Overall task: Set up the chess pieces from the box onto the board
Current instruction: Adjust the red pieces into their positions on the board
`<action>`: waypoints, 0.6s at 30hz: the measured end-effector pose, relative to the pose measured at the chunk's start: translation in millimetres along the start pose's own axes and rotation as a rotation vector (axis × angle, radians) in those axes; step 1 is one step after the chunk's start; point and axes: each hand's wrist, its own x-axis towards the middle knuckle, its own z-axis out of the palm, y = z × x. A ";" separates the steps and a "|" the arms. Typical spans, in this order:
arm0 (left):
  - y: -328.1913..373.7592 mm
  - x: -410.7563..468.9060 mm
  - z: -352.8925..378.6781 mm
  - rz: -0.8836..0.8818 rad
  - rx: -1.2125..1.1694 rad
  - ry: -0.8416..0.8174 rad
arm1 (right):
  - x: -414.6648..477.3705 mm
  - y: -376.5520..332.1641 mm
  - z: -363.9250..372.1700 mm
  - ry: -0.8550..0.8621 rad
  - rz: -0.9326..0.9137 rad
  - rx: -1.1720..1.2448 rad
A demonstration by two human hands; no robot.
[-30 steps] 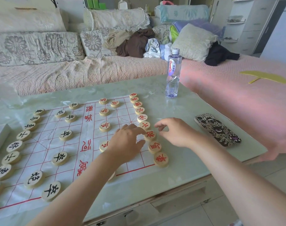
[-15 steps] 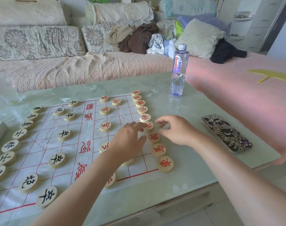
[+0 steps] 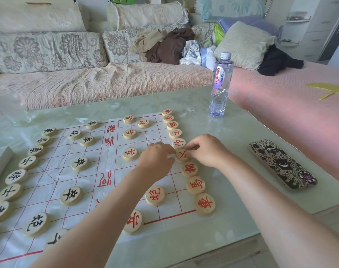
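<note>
Both hands meet on one red piece (image 3: 181, 156), sixth from the far end of the red back file (image 3: 190, 169) along the right edge of the board (image 3: 54, 171).
- Your right hand (image 3: 208, 150) pinches its rim, thumb against forefinger: grip clamped on the disc.
- Your left hand (image 3: 155, 161) curls against the opposite rim with its tips hidden. Holding or only steadying, I cannot tell.
- Likely reason: a two-sided hold to centre the disc on its crossing, since its neighbours sit just beside it.

Counts, red:
- Nine in the back file.
- Two red cannons (image 3: 154, 195).
- Four red soldiers (image 3: 130, 154) showing. A fifth may lie under your left wrist, unseen.

Counts, black, toward the left edge of the worktop (image 3: 184, 101):
- Seven in the black back file (image 3: 16, 176); the rest is cut off at the near-left corner.
- Two black cannons (image 3: 36, 224).
- Five black soldiers (image 3: 71, 195), the nearest half behind your forearm.

Also on the worktop:
- One box (image 3: 0, 159) at the left edge, contents hidden.
- One water bottle (image 3: 221, 84) near the far edge.
- One phone (image 3: 280, 163) by the right edge.

Judgement: setup nearly complete, and this is tidying.
</note>
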 end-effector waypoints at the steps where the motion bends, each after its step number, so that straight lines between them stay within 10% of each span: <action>1: -1.9 -0.4 0.9 0.002 -0.009 0.005 | 1.0 2.2 0.3 -0.009 -0.009 0.013; 18: -5.4 0.0 4.4 0.045 -0.058 0.040 | 5.5 9.5 10.8 0.059 -0.047 0.073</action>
